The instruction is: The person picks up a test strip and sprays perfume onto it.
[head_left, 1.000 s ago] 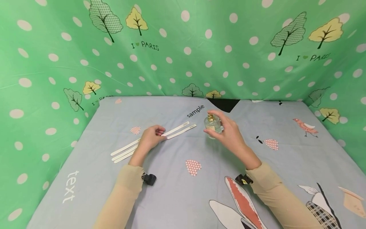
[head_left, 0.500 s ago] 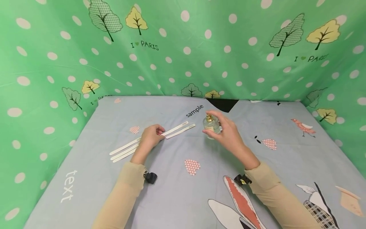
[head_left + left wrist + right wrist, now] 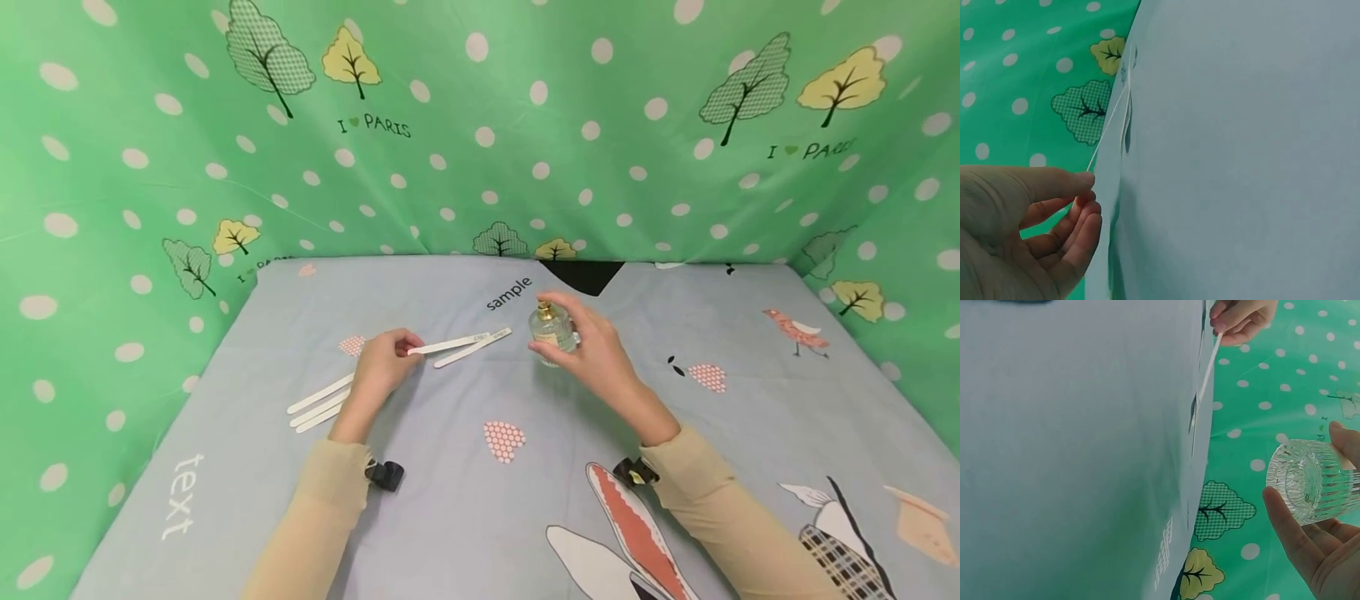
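Note:
Between the thumb and fingers of my left hand (image 3: 381, 367) is one end of a white paper test strip (image 3: 452, 343), its printed end pointing right. In the left wrist view this strip is seen nearly edge-on, tilted up off the cloth. A second strip (image 3: 468, 350) lies just beneath and beside it. My right hand (image 3: 603, 350) grips a clear glass perfume bottle (image 3: 553, 335) with a gold sprayer neck, index finger at the top and thumb low on the side. The right wrist view shows the bottle's ribbed glass base (image 3: 1300, 481) held off the table.
Three more white strips (image 3: 318, 408) lie side by side left of my left hand, partly hidden by the wrist. A grey-blue printed cloth (image 3: 450, 517) covers the table. Green dotted fabric (image 3: 450, 108) hangs behind and at both sides.
The pinched strip has lifted and swung, so its far end now crosses close to the second strip. My left hand has shifted slightly left. The bottle stays almost in place.

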The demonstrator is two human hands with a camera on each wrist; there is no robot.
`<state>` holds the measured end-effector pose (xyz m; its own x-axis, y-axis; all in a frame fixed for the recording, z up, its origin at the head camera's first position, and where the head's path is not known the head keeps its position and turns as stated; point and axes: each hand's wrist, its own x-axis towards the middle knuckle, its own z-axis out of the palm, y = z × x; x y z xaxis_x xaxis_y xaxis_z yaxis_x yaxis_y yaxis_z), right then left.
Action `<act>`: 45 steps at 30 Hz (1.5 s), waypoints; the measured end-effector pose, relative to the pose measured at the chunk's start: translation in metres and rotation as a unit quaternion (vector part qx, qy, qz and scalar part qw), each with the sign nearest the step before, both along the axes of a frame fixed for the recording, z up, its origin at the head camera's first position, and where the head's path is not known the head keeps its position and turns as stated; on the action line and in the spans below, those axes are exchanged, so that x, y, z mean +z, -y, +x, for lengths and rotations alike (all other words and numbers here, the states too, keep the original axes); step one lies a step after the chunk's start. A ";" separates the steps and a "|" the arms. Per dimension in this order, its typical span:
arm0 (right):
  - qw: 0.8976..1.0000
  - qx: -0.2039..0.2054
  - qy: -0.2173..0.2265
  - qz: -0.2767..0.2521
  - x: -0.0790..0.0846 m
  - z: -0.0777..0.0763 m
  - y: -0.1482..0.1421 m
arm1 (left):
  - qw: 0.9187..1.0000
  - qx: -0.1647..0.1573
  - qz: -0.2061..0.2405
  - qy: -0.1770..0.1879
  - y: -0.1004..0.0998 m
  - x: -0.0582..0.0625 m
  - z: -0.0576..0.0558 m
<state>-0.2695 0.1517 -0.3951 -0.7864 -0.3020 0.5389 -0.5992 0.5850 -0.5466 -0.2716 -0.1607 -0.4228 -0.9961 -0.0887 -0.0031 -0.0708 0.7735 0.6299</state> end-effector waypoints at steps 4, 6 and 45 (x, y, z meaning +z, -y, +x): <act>1.000 0.001 0.002 0.001 0.001 0.001 0.001 | 1.000 0.001 0.009 -0.025 0.002 0.005 0.005; 1.000 0.001 0.003 0.001 0.001 0.002 0.001 | 0.999 -0.001 0.018 -0.038 0.002 0.007 0.009; 1.000 -0.010 0.010 0.014 0.000 0.009 -0.003 | 0.976 -0.063 0.110 -0.175 -0.031 0.057 0.045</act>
<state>-0.2607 0.1550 -0.3954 -0.8031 -0.3010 0.5143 -0.5764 0.6114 -0.5422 -0.2268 -0.1301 -0.3653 -0.9424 -0.0014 0.3346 0.2654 0.6059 0.7500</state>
